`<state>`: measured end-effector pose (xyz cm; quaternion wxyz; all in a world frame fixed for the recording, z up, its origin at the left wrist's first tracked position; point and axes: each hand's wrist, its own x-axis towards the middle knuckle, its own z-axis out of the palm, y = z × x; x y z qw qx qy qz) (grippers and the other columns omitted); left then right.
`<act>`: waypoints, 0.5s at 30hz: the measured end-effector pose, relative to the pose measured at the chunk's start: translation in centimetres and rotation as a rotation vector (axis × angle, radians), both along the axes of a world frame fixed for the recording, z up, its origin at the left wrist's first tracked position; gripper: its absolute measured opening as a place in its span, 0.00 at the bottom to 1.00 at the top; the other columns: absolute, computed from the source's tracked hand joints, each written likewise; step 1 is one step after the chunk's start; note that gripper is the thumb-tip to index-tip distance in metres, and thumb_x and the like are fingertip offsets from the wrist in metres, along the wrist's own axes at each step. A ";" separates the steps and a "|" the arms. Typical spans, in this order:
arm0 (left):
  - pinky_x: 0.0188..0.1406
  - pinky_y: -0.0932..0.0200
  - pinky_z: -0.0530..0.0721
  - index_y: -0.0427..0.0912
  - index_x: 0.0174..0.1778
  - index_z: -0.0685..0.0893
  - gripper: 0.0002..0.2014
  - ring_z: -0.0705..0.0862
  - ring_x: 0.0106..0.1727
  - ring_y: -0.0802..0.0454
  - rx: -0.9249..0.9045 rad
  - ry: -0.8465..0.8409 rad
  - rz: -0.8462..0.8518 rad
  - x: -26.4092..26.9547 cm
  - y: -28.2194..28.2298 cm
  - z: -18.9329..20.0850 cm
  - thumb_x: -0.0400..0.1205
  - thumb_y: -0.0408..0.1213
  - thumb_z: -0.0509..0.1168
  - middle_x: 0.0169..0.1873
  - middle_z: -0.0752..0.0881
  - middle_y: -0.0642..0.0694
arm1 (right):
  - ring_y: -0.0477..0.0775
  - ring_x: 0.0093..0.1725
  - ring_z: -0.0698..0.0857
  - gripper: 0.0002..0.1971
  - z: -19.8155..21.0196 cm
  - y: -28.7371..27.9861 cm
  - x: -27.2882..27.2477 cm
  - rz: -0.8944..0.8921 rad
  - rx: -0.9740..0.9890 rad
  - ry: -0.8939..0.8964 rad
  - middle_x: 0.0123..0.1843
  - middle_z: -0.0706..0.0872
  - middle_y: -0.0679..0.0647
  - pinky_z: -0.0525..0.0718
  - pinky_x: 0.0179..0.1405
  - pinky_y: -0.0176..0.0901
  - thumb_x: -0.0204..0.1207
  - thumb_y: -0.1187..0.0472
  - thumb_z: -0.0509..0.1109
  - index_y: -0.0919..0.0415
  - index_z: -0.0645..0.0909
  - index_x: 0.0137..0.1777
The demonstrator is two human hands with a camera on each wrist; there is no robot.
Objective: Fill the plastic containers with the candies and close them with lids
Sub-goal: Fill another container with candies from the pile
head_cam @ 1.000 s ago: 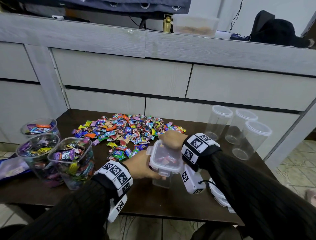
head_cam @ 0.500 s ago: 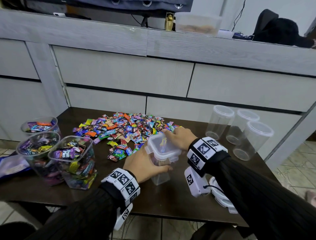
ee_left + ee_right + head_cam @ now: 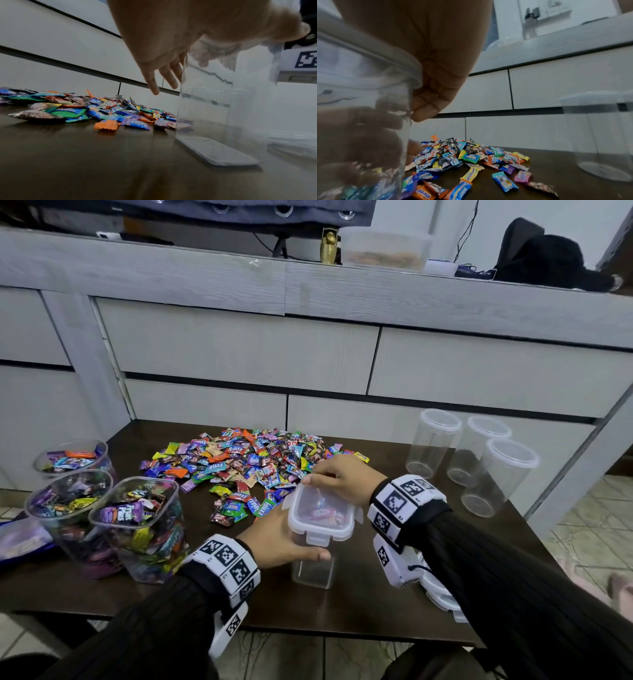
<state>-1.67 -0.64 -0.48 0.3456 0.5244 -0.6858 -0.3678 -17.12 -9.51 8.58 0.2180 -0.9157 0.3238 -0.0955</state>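
A dark wooden table is set against a grey-white drawer unit. Compared with the earlier frames, the layout on it is unchanged; only the hands and the lid are seen to have shifted slightly.

A wide heap of wrapped candies is spread across the middle of the table. At the left edge three open containers are seen filled with candies, close together. At the far right three tall round containers are stood empty, each capped with a lid. A stack of spare lids is partly hidden under the right forearm.

Near the front centre a clear square container is stood upright on the table, just in front of the candy heap. It is gripped by the left hand, whose thumb is wrapped across its near wall; the other fingers are spread behind it. A clip-on lid is laid on its mouth and is now seen tilted less than half a second ago. The lid's far edge is grasped by the right hand, its fingers curled over the rim. How full the container is cannot be told.
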 end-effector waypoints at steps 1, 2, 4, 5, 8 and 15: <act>0.70 0.52 0.79 0.68 0.61 0.80 0.33 0.83 0.64 0.63 0.015 0.022 -0.001 0.0 0.1 -0.1 0.59 0.60 0.81 0.59 0.87 0.59 | 0.49 0.28 0.69 0.20 0.1 0.1 0.2 0.012 -0.011 0.014 0.29 0.73 0.54 0.65 0.30 0.40 0.83 0.51 0.64 0.57 0.72 0.30; 0.68 0.55 0.80 0.72 0.58 0.82 0.30 0.84 0.62 0.65 0.021 0.041 0.001 0.0 0.2 -0.2 0.59 0.59 0.81 0.57 0.88 0.62 | 0.50 0.29 0.69 0.20 0.2 0.2 0.4 0.014 -0.014 0.031 0.30 0.74 0.56 0.65 0.31 0.41 0.83 0.50 0.63 0.59 0.73 0.31; 0.66 0.57 0.81 0.76 0.56 0.81 0.29 0.85 0.61 0.66 0.023 0.073 0.006 -0.1 0.3 -0.5 0.59 0.59 0.82 0.55 0.88 0.65 | 0.49 0.30 0.70 0.21 0.2 0.2 0.6 -0.012 0.012 0.074 0.32 0.75 0.56 0.66 0.32 0.42 0.84 0.48 0.61 0.61 0.75 0.33; 0.66 0.56 0.81 0.76 0.56 0.81 0.30 0.85 0.61 0.65 0.027 0.090 0.007 -0.2 0.3 -0.6 0.58 0.59 0.82 0.55 0.88 0.65 | 0.50 0.31 0.72 0.21 0.2 0.3 0.8 -0.042 0.035 0.091 0.33 0.76 0.57 0.68 0.34 0.42 0.85 0.48 0.59 0.61 0.74 0.34; 0.70 0.51 0.80 0.77 0.55 0.81 0.30 0.84 0.64 0.63 0.040 0.070 -0.007 -0.5 0.0 -1.0 0.56 0.65 0.81 0.56 0.88 0.63 | 0.56 0.40 0.76 0.23 -0.4 0.7 1.6 -0.151 0.079 0.095 0.40 0.80 0.63 0.71 0.43 0.45 0.88 0.50 0.50 0.62 0.72 0.35; 0.64 0.69 0.79 0.82 0.56 0.78 0.31 0.82 0.61 0.70 0.083 0.033 -0.033 -0.9 0.0 -0.6 0.57 0.67 0.79 0.56 0.85 0.73 | 0.55 0.43 0.73 0.18 -0.2 0.7 2.3 -0.154 0.077 0.228 0.43 0.75 0.62 0.66 0.43 0.42 0.88 0.60 0.45 0.65 0.70 0.40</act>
